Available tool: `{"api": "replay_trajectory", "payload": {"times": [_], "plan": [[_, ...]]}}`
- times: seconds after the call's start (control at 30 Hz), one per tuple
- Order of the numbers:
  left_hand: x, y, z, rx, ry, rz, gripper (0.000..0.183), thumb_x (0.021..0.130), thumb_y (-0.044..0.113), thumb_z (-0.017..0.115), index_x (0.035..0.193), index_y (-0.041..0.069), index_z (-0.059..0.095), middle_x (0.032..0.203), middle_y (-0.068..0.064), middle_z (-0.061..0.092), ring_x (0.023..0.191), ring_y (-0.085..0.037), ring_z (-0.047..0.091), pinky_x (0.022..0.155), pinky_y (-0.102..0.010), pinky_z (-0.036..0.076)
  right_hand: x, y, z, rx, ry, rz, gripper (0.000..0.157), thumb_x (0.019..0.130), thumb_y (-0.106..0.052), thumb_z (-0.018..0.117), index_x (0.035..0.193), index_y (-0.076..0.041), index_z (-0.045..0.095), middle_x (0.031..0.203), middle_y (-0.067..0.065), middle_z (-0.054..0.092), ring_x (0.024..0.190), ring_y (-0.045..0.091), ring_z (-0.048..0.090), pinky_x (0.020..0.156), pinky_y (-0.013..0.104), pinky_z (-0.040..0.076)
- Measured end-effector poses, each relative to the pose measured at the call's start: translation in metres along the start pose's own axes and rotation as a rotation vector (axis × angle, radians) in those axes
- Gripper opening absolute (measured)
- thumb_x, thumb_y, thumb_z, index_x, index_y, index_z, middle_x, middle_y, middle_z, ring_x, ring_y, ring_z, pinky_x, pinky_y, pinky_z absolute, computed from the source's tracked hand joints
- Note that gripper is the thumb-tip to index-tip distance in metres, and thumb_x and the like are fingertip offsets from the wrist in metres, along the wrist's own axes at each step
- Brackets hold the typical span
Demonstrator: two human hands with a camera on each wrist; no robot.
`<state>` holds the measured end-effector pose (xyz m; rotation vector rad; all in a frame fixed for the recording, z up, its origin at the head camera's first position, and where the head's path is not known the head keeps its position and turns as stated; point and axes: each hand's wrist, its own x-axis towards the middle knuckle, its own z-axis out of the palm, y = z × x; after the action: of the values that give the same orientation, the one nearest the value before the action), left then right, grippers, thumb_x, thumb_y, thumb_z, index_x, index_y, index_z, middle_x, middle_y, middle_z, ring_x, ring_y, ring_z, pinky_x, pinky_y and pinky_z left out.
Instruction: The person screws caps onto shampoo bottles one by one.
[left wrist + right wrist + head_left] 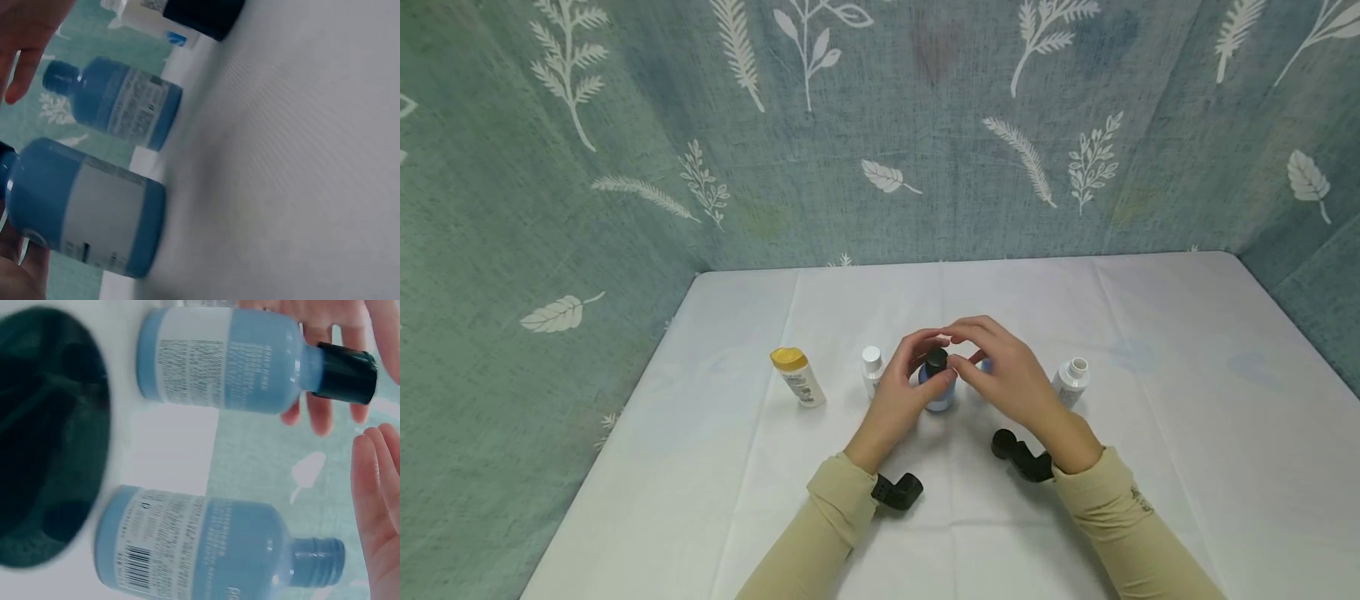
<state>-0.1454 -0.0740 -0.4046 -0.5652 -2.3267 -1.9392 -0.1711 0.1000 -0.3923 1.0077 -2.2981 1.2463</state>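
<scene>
A blue bottle with a black cap [937,360] stands upright between the two hands; its pale label shows in the left wrist view [103,212]. My left hand [898,387] curves loosely around it, fingers behind the bottle and thumb to the near side, apart from the cap in the right wrist view. Slightly bent, the right hand's fingers [375,469] hover beside the cap with nothing between them. A second blue bottle [187,547], uncapped with a bare threaded neck, stands next to the first. From the head it is mostly hidden behind my right hand [1007,379].
To the left stand a white bottle with a yellow cap [799,377] and a small white-capped bottle [872,367]. An uncapped white bottle [1071,381] is right of the right hand. Black wrist devices [901,492] sit under both wrists, low over the white tablecloth [700,500].
</scene>
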Motion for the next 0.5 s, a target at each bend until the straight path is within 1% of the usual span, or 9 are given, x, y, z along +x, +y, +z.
{"api": "replay_trajectory", "payload": {"times": [0.13,0.23,0.3,0.37,0.4,0.5], "plan": [[0.0,0.013,0.003,-0.017,0.068,0.079,0.048,0.084,0.014,0.061,0.128,0.014,0.041,0.124,-0.007,0.049,0.123,-0.014,0.037,0.103,-0.037,0.023,0.002,-0.003,-0.008,0.021,0.044,0.001,0.028,0.084,-0.012,0.061,0.112,-0.011,0.059,0.107,-0.002,0.057,0.092,0.008,0.054,0.07,0.022,0.048],[0.0,0.021,0.005,-0.012,0.12,0.151,0.044,0.085,0.012,0.059,0.126,0.01,0.043,0.124,-0.007,0.048,0.124,-0.015,0.034,0.105,-0.035,0.02,0.003,-0.006,-0.017,0.014,0.063,0.01,0.021,0.085,-0.013,0.06,0.106,-0.014,0.061,0.101,-0.005,0.059,0.088,0.006,0.055,0.069,0.023,0.047],[-0.001,0.025,0.006,-0.022,0.135,0.194,0.043,0.086,0.011,0.058,0.125,0.006,0.043,0.124,-0.009,0.047,0.125,-0.017,0.033,0.105,-0.036,0.019,0.003,-0.006,-0.024,0.01,0.063,0.021,0.016,0.086,-0.014,0.06,0.101,-0.017,0.062,0.098,-0.008,0.059,0.085,0.005,0.055,0.069,0.022,0.047],[-0.002,0.029,0.008,-0.042,0.136,0.226,0.041,0.087,0.011,0.056,0.125,0.004,0.042,0.125,-0.01,0.046,0.125,-0.02,0.033,0.104,-0.038,0.02,0.004,-0.007,-0.031,0.012,0.038,0.046,0.013,0.086,-0.016,0.059,0.098,-0.019,0.062,0.096,-0.009,0.059,0.084,0.004,0.054,0.069,0.022,0.047],[-0.002,0.031,0.009,-0.06,0.132,0.242,0.04,0.087,0.009,0.055,0.125,0.002,0.042,0.125,-0.012,0.045,0.125,-0.021,0.034,0.104,-0.04,0.02,0.004,-0.007,-0.035,0.028,0.012,0.069,0.012,0.087,-0.018,0.058,0.099,-0.02,0.062,0.097,-0.01,0.059,0.085,0.003,0.054,0.07,0.023,0.046],[-0.003,0.037,0.012,-0.09,0.124,0.279,0.039,0.088,0.005,0.052,0.124,-0.002,0.04,0.127,-0.015,0.042,0.123,-0.024,0.035,0.101,-0.045,0.026,0.003,-0.007,-0.047,0.136,-0.113,0.183,0.014,0.088,-0.025,0.056,0.101,-0.023,0.061,0.101,-0.01,0.058,0.091,0.005,0.054,0.075,0.026,0.046]]}}
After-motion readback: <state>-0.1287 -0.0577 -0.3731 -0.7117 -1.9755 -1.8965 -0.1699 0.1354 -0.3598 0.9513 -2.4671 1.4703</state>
